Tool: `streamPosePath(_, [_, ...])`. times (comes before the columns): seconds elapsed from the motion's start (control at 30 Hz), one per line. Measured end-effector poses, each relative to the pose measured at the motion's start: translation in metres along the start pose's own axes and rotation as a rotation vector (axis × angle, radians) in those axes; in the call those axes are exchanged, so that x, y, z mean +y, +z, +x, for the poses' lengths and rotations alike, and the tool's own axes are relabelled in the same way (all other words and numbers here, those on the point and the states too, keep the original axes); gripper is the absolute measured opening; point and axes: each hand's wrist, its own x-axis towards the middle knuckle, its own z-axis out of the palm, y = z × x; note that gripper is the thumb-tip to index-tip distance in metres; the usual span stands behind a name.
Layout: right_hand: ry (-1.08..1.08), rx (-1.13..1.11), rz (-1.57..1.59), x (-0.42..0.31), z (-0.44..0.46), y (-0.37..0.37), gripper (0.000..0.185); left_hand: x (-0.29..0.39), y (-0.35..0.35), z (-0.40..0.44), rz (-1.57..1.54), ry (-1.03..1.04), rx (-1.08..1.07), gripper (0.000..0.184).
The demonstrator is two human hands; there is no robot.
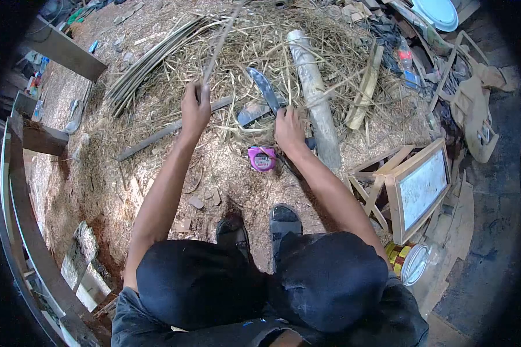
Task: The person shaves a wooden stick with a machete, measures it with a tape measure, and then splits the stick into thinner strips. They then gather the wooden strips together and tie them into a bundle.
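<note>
My left hand [195,110] is closed around a thin bamboo strip [217,49], which runs up and away toward the top of the view. My right hand [289,127] grips a knife [263,87] with a curved, dark blade pointing away and to the left. Below that blade, a second wide metal blade [251,113] lies on the shavings; its handle is hidden. A pink tape measure [262,158] rests on the ground between my forearms. To the right of the knife lies a thick, pale bamboo pole [314,87].
Long bamboo strips [153,61] lie bundled at upper left, beside tangled shavings [330,52]. A grey stick [168,132] crosses the ground by my left hand. At right are a split bamboo piece [366,89], a wooden frame [419,188] and a tin [411,260].
</note>
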Motion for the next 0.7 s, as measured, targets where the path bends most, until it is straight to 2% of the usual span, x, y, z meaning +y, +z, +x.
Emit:
streamPosePath(0.03, [-0.037, 0.1, -0.067, -0.001, 0.001, 0.001, 0.034, -0.004, -0.003, -0.006, -0.013, -0.028, -0.032, 0.023])
streamPosePath(0.07, [-0.04, 0.101, -0.067, 0.0, 0.002, 0.002, 0.034, -0.008, -0.006, -0.008, -0.013, -0.028, -0.029, 0.023])
streamPosePath(0.13, [-0.105, 0.252, 0.167, -0.009, 0.01, -0.029, 0.035, -0.02, -0.012, -0.009, 0.109, 0.111, -0.098, 0.022])
streamPosePath(0.17, [-0.177, 0.232, 0.343, -0.015, 0.014, -0.052, 0.041, -0.011, -0.018, -0.007, 0.132, 0.117, -0.162, 0.019])
streamPosePath(0.2, [-0.179, 0.227, 0.343, -0.021, 0.019, -0.067, 0.041, -0.013, -0.018, -0.006, 0.132, 0.111, -0.161, 0.019])
streamPosePath(0.27, [-0.377, 0.46, 0.266, -0.028, 0.027, -0.084, 0.04, -0.016, -0.013, -0.002, 0.109, 0.377, -0.257, 0.016])
streamPosePath(0.33, [-0.428, 0.423, 0.196, -0.026, 0.036, -0.085, 0.04, -0.014, -0.003, -0.001, 0.153, 0.418, -0.336, 0.016])
streamPosePath(0.4, [-0.48, 0.383, 0.129, -0.017, 0.043, -0.075, 0.039, -0.02, 0.012, -0.004, 0.102, 0.552, -0.448, 0.017])
streamPosePath(0.43, [-0.475, 0.303, 0.108, -0.005, 0.046, -0.062, 0.038, -0.018, 0.017, -0.01, 0.1, 0.497, -0.495, 0.019])
streamPosePath(0.53, [-0.428, 0.156, 0.129, 0.02, 0.034, -0.038, 0.035, -0.031, 0.041, -0.021, 0.122, 0.529, -0.483, 0.022])
streamPosePath(0.67, [-0.378, 0.152, 0.191, 0.032, 0.027, -0.018, 0.032, -0.046, 0.063, -0.021, 0.177, 0.556, -0.532, 0.023])
streamPosePath(0.7, [-0.381, 0.156, 0.186, 0.035, 0.028, -0.013, 0.03, -0.048, 0.068, -0.023, 0.203, 0.524, -0.485, 0.022])
